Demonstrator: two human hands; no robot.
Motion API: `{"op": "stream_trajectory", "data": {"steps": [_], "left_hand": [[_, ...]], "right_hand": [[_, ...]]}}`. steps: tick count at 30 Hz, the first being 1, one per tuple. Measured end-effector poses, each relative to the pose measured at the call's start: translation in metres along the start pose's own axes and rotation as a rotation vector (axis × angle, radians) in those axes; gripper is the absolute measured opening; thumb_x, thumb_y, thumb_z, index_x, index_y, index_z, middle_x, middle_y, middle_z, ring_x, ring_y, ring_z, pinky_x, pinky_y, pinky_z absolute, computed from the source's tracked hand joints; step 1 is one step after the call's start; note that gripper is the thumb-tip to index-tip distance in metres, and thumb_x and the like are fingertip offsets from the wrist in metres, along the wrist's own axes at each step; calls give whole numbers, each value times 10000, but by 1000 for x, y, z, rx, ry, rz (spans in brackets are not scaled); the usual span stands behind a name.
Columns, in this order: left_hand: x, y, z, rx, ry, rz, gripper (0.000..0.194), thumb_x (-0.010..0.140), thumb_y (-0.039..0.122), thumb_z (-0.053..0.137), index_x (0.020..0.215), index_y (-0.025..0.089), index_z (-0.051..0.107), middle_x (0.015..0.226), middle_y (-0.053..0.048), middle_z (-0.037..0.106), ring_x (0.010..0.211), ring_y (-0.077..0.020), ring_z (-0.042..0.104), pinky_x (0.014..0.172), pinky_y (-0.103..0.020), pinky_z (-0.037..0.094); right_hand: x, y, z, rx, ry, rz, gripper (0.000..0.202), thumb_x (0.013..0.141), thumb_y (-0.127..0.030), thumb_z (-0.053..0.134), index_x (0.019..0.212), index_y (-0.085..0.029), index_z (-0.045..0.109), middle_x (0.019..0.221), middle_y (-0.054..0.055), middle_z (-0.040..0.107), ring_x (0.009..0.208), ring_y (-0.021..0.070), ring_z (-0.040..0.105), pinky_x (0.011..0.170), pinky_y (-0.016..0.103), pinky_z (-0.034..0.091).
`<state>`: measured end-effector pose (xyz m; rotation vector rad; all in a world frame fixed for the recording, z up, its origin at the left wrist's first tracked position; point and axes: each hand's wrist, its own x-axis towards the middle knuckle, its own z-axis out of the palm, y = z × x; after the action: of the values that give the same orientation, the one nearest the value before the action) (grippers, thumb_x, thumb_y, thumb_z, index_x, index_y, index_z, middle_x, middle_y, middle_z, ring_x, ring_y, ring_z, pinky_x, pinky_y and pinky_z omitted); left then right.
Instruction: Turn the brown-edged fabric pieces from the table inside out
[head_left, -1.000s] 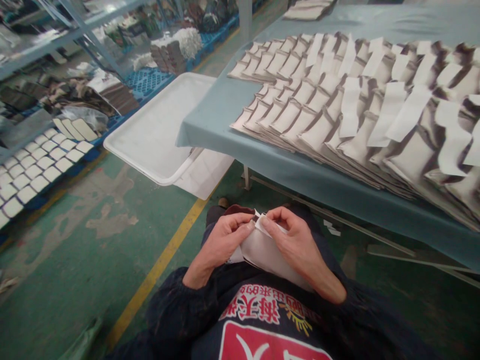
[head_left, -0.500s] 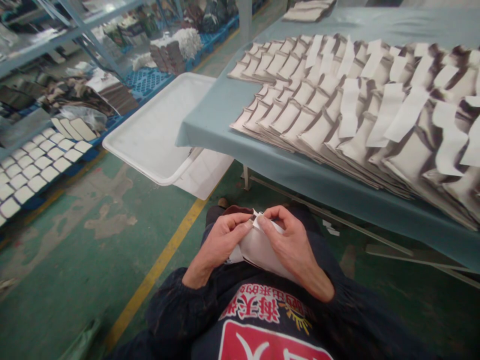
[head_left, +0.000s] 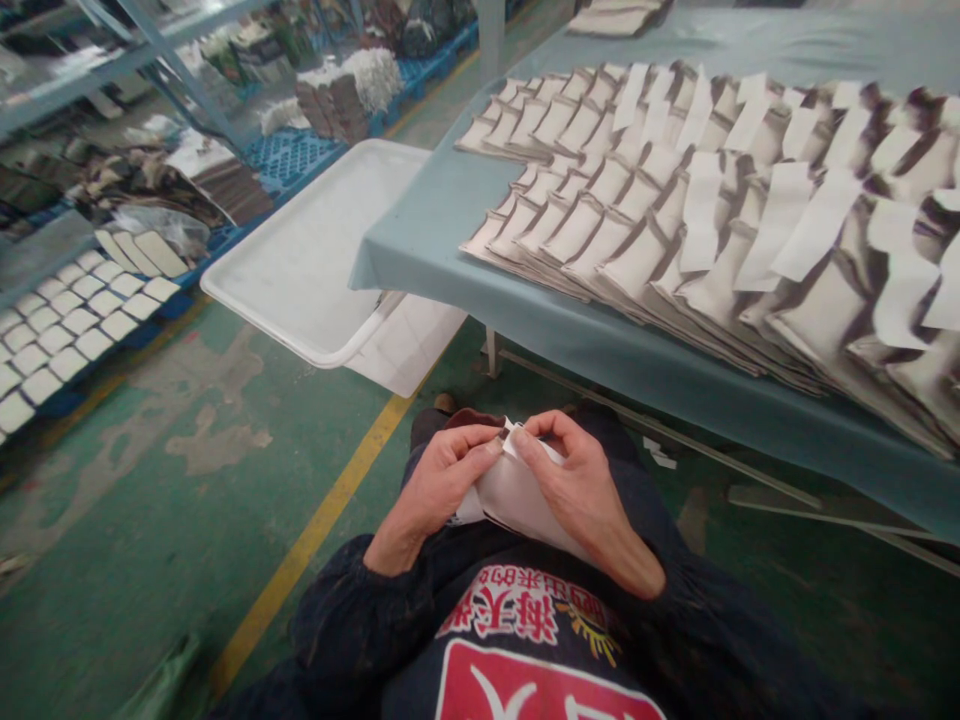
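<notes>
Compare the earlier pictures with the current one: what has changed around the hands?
The right hand has shifted slightly to the person's left, toward the left hand. Nothing was newly grasped or let go: both hands still pinch the pale, flat, fabric-like piece. The rows of pale, folded, fabric-like pieces on the blue-covered table and the white, shallow, plastic-looking tub look unchanged.
</notes>
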<state>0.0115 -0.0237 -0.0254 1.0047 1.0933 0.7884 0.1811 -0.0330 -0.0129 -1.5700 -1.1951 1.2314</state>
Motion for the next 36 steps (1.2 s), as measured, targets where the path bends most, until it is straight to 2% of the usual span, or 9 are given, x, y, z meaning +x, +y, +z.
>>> {"op": "stream_trajectory", "data": {"steps": [6,12,16,20,27,36], "left_hand": [[-2,2,2,-16,9,20,294,868,368,727,1024,143,832,905,-65,775,730,-134,597,680,-212,452],[-4,6,5,-124,-36,-17,327,780,350,804,1030,140,800,869,-61,774,783,-164,654,742,-238,481],[-4,7,7,-76,-21,-5,356,773,381,822,1026,135,779,903,-71,774,817,-179,664,774,-257,492],[-3,7,10,-14,21,7,358,789,420,805,979,118,769,862,-64,749,742,-154,625,712,-244,469],[-1,5,13,39,99,22,280,770,352,759,880,95,753,741,-24,683,627,-111,540,617,-218,410],[0,7,16,51,166,-20,250,713,323,720,827,106,769,629,12,608,549,-92,455,542,-211,337]], "right_hand": [[-2,-2,4,-41,61,2,284,826,-494,645,779,-215,628,764,10,670,688,192,592,649,308,440],[-6,2,10,-69,129,-9,258,830,-479,628,787,-225,618,736,8,659,660,193,579,618,305,433],[-8,3,13,-50,159,-32,231,834,-457,620,793,-230,610,754,13,667,691,201,595,641,310,444],[-10,6,16,-61,176,-54,222,849,-447,616,797,-231,606,756,12,668,699,201,602,654,311,452],[-11,14,19,-70,166,-58,229,872,-447,618,821,-225,602,776,8,660,700,194,598,660,309,454],[-6,7,17,-51,140,-1,261,815,-481,631,778,-224,606,688,-5,632,604,173,553,578,292,420]]}}
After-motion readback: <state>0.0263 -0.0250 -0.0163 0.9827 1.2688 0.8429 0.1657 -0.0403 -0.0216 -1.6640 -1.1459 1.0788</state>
